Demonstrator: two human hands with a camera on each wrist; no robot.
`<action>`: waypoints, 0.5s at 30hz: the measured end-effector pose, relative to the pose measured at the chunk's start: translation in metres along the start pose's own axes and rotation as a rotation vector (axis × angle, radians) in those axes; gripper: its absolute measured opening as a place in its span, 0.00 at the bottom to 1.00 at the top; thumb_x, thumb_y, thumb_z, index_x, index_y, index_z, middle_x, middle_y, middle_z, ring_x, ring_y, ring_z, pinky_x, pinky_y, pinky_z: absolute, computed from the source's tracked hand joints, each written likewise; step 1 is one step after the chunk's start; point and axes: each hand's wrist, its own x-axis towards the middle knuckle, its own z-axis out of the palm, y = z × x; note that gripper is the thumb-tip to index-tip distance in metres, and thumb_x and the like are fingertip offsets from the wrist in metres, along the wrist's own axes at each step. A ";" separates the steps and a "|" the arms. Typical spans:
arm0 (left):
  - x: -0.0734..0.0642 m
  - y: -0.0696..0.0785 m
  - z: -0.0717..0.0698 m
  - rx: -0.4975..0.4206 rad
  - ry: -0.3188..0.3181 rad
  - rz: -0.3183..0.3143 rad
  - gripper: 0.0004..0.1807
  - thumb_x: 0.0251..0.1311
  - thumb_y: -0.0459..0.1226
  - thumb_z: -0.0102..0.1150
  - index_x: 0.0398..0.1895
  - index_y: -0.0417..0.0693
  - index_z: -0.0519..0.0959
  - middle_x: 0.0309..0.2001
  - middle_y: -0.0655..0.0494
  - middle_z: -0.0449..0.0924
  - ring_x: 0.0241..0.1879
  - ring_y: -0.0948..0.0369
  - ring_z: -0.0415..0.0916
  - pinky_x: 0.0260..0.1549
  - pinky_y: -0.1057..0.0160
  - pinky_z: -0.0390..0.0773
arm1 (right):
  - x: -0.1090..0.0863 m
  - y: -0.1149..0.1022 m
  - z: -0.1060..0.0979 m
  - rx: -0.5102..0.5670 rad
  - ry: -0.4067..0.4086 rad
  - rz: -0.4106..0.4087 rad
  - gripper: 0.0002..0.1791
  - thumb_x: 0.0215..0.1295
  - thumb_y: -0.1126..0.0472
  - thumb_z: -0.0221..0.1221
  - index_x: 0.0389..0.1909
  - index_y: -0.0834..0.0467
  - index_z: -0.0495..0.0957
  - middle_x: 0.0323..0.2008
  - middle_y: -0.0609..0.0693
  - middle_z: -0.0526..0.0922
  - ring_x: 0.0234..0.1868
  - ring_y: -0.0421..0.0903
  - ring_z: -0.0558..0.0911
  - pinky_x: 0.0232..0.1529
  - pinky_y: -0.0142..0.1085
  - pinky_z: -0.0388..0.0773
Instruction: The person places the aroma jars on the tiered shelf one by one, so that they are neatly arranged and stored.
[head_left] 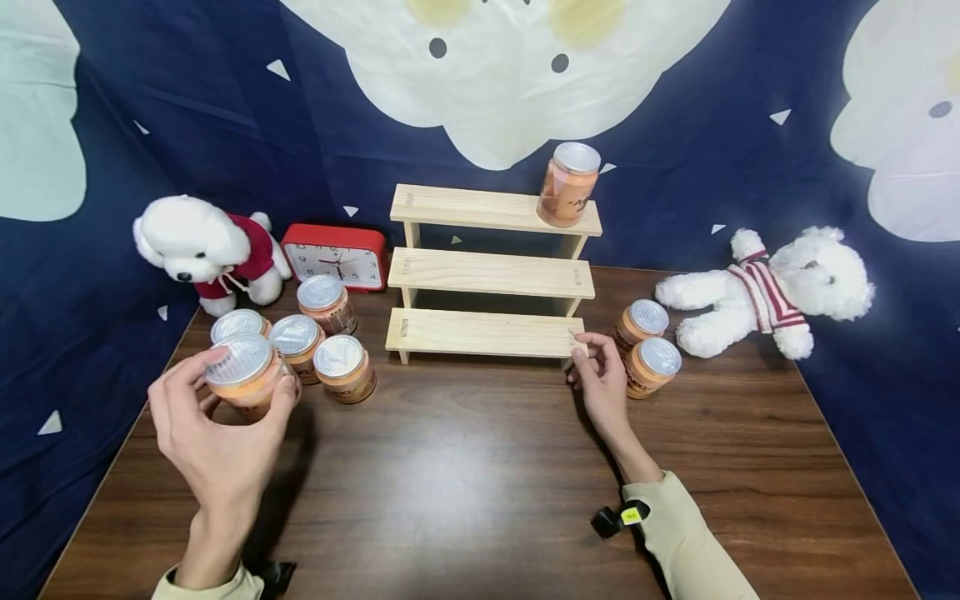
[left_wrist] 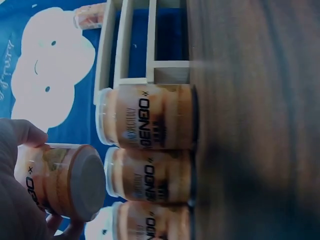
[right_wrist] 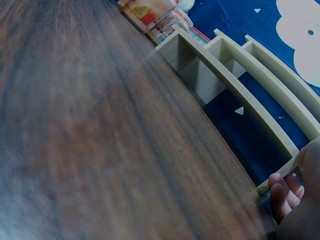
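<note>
My left hand (head_left: 225, 442) grips a fruit can (head_left: 243, 379) with a silver lid and orange sides, thumb on one side and fingers on the other. In the left wrist view the held can (left_wrist: 65, 182) is raised and tilted, its base turned to the camera. Several like cans (head_left: 345, 369) stand on the table beneath and beyond it. At the front right corner of a three-step wooden shelf (head_left: 487, 333), my right hand (head_left: 600, 383) pinches the end of the lowest step. One can (head_left: 570, 185) stands on the top step, at its right end.
Close to the right hand stand two more cans, the front one (head_left: 652, 368) slightly nearer me. A white plush bear (head_left: 765, 292) lies at the right. Back left are a plush dog (head_left: 210, 246) and a red clock (head_left: 335, 257). A dark blue cloth (head_left: 300, 125) hangs behind the table (head_left: 450, 500).
</note>
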 end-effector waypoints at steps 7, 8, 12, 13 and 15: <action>0.011 0.014 0.003 -0.062 -0.058 0.051 0.35 0.44 0.32 0.81 0.59 0.28 0.83 0.55 0.76 0.72 0.51 0.72 0.76 0.46 0.79 0.76 | 0.000 0.000 0.001 0.004 -0.005 -0.007 0.13 0.82 0.71 0.58 0.61 0.71 0.76 0.33 0.49 0.76 0.25 0.40 0.80 0.26 0.27 0.77; 0.013 0.014 0.004 -0.070 -0.064 0.058 0.35 0.43 0.32 0.81 0.59 0.28 0.83 0.56 0.76 0.73 0.51 0.71 0.77 0.46 0.79 0.76 | 0.000 0.000 0.001 0.004 -0.006 -0.008 0.13 0.82 0.71 0.58 0.61 0.71 0.76 0.33 0.49 0.76 0.25 0.40 0.80 0.27 0.27 0.77; 0.021 0.013 0.010 -0.107 -0.093 0.073 0.37 0.41 0.33 0.83 0.60 0.30 0.84 0.57 0.75 0.75 0.51 0.69 0.79 0.47 0.79 0.78 | 0.000 0.001 0.000 0.002 -0.007 -0.010 0.13 0.83 0.70 0.59 0.61 0.71 0.76 0.33 0.49 0.76 0.25 0.40 0.80 0.27 0.27 0.77; 0.022 0.012 0.012 -0.114 -0.101 0.077 0.37 0.41 0.33 0.84 0.61 0.30 0.84 0.57 0.75 0.76 0.52 0.68 0.79 0.46 0.78 0.78 | 0.000 0.001 0.000 0.002 -0.007 -0.010 0.13 0.83 0.70 0.59 0.61 0.71 0.76 0.33 0.49 0.76 0.25 0.40 0.80 0.27 0.27 0.77; 0.025 0.012 0.016 -0.121 -0.118 0.080 0.38 0.41 0.34 0.85 0.61 0.32 0.84 0.57 0.75 0.77 0.54 0.66 0.79 0.46 0.78 0.78 | 0.000 0.000 0.000 0.003 -0.008 -0.008 0.13 0.83 0.70 0.59 0.61 0.71 0.76 0.33 0.49 0.76 0.25 0.39 0.80 0.27 0.27 0.77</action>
